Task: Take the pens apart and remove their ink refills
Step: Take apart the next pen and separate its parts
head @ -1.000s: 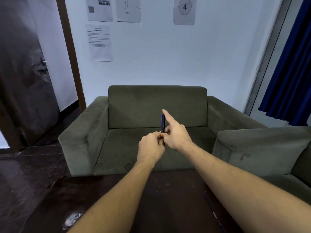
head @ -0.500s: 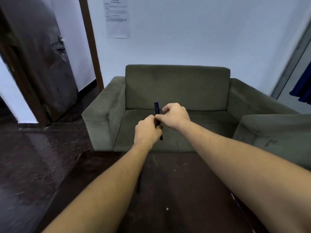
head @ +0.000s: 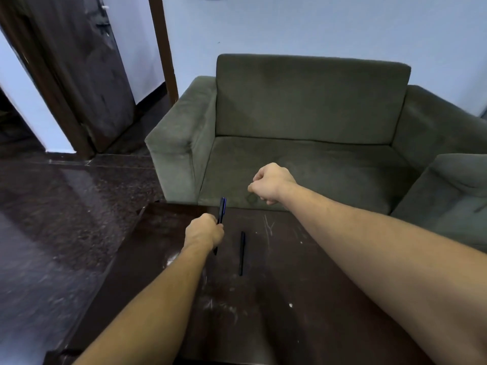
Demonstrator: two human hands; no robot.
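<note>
Head view, looking down over a dark wooden table [head: 276, 312] toward a grey-green sofa [head: 303, 114].

Containers: none seen. Nothing boxed, nothing in a tray; the pen parts are either in hand or loose on the tabletop.

Left hand [head: 204, 233]: closed in a fist around a dark blue pen [head: 222, 209]. The pen stands near upright, slightly tilted, its upper end above the knuckles and a short dark tip showing below the hand. The hand is over the far left part of the table, close to its far edge.

Right hand [head: 271, 183]: fingers curled in, thumb and forefinger pinched together. Whether it holds anything cannot be told; nothing shows between the fingertips. It hangs above the sofa seat's front edge, beyond the table, well apart from the left hand.

On the table: a second black pen [head: 241, 252] lies flat, running roughly away from the viewer, just right of the left hand and not touching it. White scratches and specks mark the wood around it.

Edges and room: the table's far edge meets the sofa front with almost no gap. The left table edge runs diagonally beside dark polished floor [head: 52, 219], which is open. A second sofa's arm [head: 453, 185] crowds the right side. A dark door [head: 87, 61] stands ajar at far left. The near half of the tabletop carries only the two forearms.
</note>
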